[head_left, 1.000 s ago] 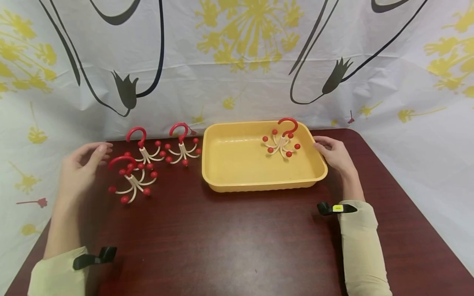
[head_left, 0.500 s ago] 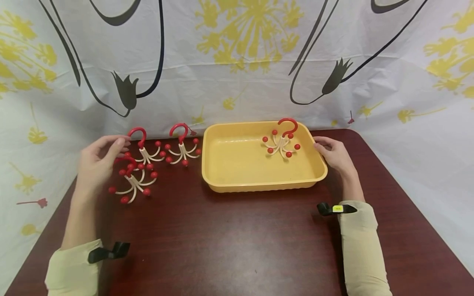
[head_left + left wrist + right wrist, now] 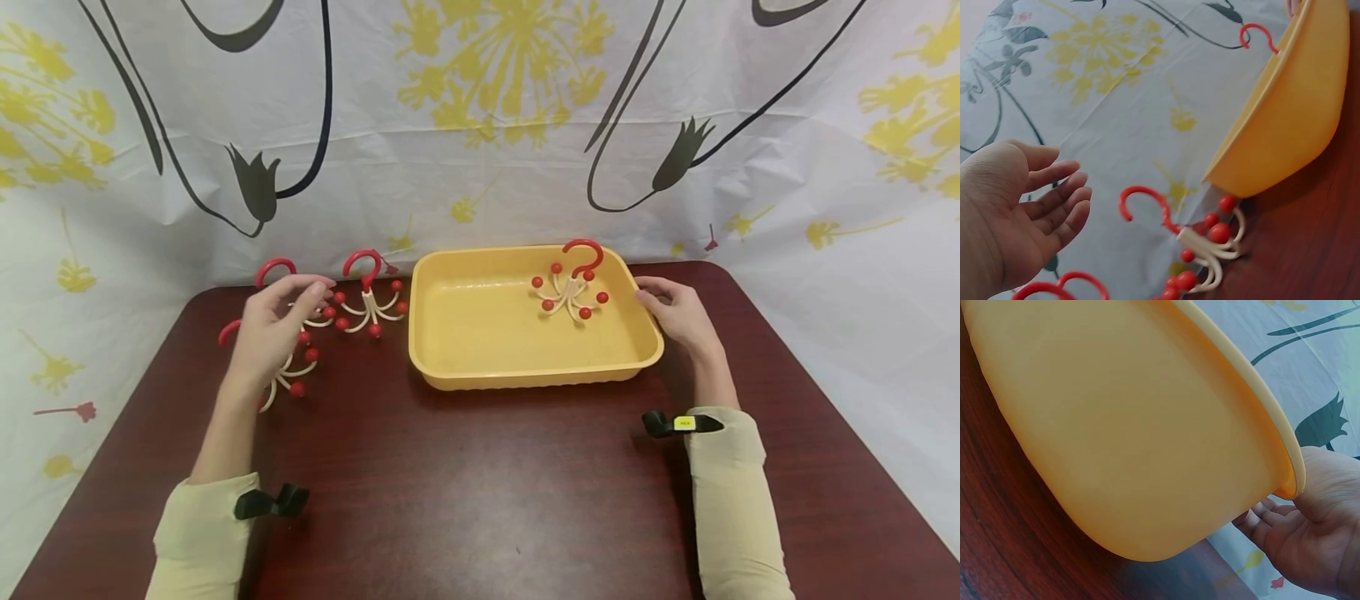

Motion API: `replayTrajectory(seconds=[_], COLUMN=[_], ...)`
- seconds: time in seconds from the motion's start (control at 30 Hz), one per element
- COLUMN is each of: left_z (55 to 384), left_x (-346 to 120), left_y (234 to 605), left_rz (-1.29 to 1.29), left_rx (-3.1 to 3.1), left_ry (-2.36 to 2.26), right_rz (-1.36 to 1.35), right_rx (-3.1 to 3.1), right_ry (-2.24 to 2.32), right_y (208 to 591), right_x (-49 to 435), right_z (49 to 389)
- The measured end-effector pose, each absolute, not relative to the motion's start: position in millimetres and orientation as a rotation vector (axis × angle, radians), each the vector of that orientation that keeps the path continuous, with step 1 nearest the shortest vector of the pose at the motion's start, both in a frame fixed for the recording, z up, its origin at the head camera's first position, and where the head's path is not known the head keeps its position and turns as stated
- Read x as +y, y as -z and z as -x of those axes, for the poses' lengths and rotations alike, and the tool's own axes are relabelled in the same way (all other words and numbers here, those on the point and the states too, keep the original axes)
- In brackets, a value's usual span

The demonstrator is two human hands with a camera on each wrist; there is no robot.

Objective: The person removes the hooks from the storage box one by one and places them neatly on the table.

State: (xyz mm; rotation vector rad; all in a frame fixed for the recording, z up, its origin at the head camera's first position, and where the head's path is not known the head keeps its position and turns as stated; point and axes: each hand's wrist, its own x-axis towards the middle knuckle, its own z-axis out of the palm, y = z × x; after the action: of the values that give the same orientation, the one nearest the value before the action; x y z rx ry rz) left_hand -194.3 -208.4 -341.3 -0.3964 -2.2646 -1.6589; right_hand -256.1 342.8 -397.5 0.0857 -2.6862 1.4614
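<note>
My left hand (image 3: 273, 329) hovers over two hook hangers at the left, partly hiding the front hanger (image 3: 281, 381) and the back hanger (image 3: 276, 265). Each has a red hook and several cream arms tipped with red balls. Its fingers are loosely bent with nothing between them, as the left hand (image 3: 1016, 219) in the left wrist view confirms. Just right of the fingertips stands a third hanger (image 3: 367, 304), its red hook upward. My right hand (image 3: 682, 317) grips the right rim of a yellow tray (image 3: 487, 371), thumb at the rim and fingers beneath it outside.
A fourth hanger (image 3: 572, 289) stands inside the tray, toward the right. The dark red wooden table (image 3: 465, 483) stretches in front. Behind it hangs a white cloth (image 3: 495, 183) with yellow and grey flower prints, close to the table's back edge.
My left hand has moved right, from beside the left hangers to over them, its fingertips now close to the third hanger. The right hand, tray and hangers have stayed put.
</note>
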Motion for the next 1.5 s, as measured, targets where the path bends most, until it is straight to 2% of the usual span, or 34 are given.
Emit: replayTrajectory(seconds=[0.93, 1.5], left_z=[233, 256], left_x=[-95, -43], left_y=[349, 362], left_rz=[0.585, 0.636], left_rx=[-2.263, -2.215], left_ry=[1.829, 1.930], right_rz=[-0.077, -0.087], right_rx=[-2.712, -2.697], right_ry=[-1.407, -1.405], right_y=[401, 399], right_x=[347, 344], right_z=[259, 256])
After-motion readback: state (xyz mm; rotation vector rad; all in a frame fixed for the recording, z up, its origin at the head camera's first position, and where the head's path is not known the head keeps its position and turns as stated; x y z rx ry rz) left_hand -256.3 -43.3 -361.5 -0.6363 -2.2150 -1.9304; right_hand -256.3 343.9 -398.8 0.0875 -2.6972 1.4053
